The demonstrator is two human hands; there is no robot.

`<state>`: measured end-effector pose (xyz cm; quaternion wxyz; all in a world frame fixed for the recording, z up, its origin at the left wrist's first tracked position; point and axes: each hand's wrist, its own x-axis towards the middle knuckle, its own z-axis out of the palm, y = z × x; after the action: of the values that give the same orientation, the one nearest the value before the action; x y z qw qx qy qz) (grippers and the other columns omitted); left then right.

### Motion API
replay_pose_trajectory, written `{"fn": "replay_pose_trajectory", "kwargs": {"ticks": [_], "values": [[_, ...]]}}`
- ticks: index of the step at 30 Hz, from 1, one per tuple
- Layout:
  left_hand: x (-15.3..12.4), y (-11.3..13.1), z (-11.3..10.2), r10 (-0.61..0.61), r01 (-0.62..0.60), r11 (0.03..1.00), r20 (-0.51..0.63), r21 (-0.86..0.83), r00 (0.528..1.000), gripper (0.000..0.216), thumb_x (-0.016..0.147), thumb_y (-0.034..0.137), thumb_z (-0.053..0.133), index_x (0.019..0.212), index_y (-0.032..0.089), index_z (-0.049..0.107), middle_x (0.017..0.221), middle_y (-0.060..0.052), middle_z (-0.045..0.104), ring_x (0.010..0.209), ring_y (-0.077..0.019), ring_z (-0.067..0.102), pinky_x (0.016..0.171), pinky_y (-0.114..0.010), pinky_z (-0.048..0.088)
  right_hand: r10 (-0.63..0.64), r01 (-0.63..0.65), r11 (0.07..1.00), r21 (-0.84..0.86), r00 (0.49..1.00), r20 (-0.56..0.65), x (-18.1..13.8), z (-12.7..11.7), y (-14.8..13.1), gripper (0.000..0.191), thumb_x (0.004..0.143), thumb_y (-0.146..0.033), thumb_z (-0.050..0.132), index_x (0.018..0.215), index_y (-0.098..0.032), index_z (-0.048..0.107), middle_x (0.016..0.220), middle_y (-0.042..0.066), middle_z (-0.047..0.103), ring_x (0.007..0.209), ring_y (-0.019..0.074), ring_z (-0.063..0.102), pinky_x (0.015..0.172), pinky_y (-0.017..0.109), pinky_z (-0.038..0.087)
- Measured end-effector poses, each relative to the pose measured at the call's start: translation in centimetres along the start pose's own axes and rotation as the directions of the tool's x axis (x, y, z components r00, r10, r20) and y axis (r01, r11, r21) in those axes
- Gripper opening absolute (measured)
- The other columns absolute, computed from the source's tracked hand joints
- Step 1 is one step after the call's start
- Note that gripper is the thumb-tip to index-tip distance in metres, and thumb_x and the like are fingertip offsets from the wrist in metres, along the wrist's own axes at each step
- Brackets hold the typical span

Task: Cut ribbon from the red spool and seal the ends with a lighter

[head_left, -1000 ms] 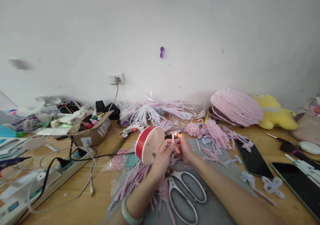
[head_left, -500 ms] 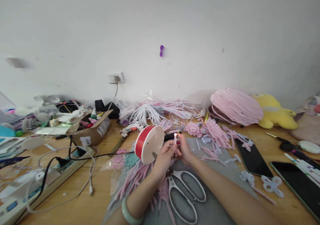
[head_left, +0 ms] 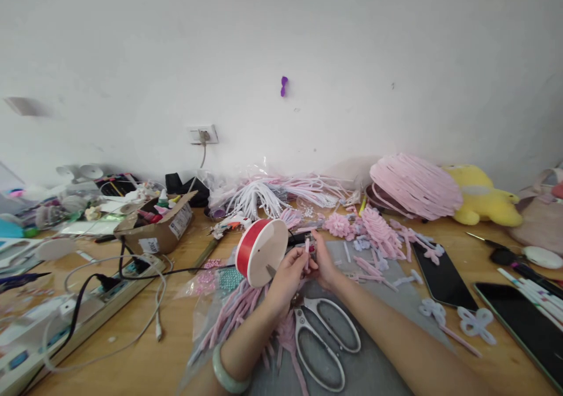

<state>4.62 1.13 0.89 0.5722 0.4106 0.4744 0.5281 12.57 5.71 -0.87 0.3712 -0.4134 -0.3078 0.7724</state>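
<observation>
My left hand (head_left: 288,276) pinches a short pink strip (head_left: 307,247), which stands upright between thumb and fingers. Close against it, my right hand (head_left: 324,265) is closed around a lighter (head_left: 312,249), mostly hidden by the fingers. No flame shows at its top. Below the hands lie large scissors (head_left: 320,358) with pale handles, their blades partly under my left hand and wrist. A red ribbon spool (head_left: 254,249) stands just left of my left hand. Pink fuzzy stems (head_left: 229,320) spread beneath my left forearm on the grey mat (head_left: 373,349).
Pink fuzzy flowers (head_left: 338,224) and a bundle of white stems (head_left: 259,199) lie behind the hands. Two phones (head_left: 444,276) rest at the right. A power strip (head_left: 109,302) with cables and a cardboard box (head_left: 165,232) occupy the left. A yellow plush (head_left: 484,199) sits back right.
The small flame beside the tip of the pink strip has gone out. My hands stay nearly in place, and the view has shifted slightly.
</observation>
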Motion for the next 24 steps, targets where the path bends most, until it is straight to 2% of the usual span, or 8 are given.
{"fn": "replay_pose_trajectory", "kwargs": {"ticks": [6,13,16,24], "values": [[0.1,-0.1,-0.2,0.043,-0.041,0.999,-0.077,0.027,0.996,0.026,0.069,0.044,0.054,0.064,0.019,0.051,0.06,0.001,0.057,0.057,-0.0113,0.047,0.055,-0.021,0.034,0.026,-0.026,1.0,-0.012,0.999,0.023,0.8,0.3,0.1,0.061,0.074,-0.063,0.025,0.031,-0.019,0.029,0.027,-0.003,0.03,0.024,0.005,0.025,0.029,0.018,0.026],[0.2,-0.5,-0.2,0.016,-0.035,0.995,-0.202,-0.092,0.979,0.022,0.072,0.041,0.05,0.07,0.02,0.048,0.066,0.002,0.059,0.058,-0.0107,0.049,0.058,-0.022,0.037,0.0,0.001,0.999,-0.036,0.999,0.034,2.0,0.8,0.5,0.058,0.073,-0.062,0.027,0.034,-0.02,0.03,0.028,-0.004,0.03,0.024,0.0043,0.021,0.028,0.017,0.017],[0.2,-0.6,-0.2,0.024,-0.044,0.995,-0.206,-0.092,0.978,0.019,0.073,0.038,0.048,0.07,0.019,0.048,0.066,0.002,0.058,0.058,-0.0099,0.049,0.058,-0.022,0.036,-0.005,0.005,0.999,-0.04,1.0,0.015,2.0,0.9,0.5,0.058,0.074,-0.061,0.029,0.034,-0.019,0.03,0.028,-0.004,0.029,0.024,0.0039,0.02,0.028,0.016,0.014],[0.5,-0.8,-0.3,-0.002,-0.014,0.996,-0.183,-0.087,0.983,0.018,0.074,0.037,0.048,0.068,0.019,0.049,0.067,0.001,0.057,0.058,-0.0105,0.049,0.056,-0.022,0.036,0.007,-0.007,1.0,-0.002,1.0,-0.015,1.3,1.4,0.0,0.056,0.08,-0.05,0.024,0.034,-0.018,0.028,0.028,-0.005,0.026,0.025,0.0031,0.019,0.029,0.016,0.016]]}}
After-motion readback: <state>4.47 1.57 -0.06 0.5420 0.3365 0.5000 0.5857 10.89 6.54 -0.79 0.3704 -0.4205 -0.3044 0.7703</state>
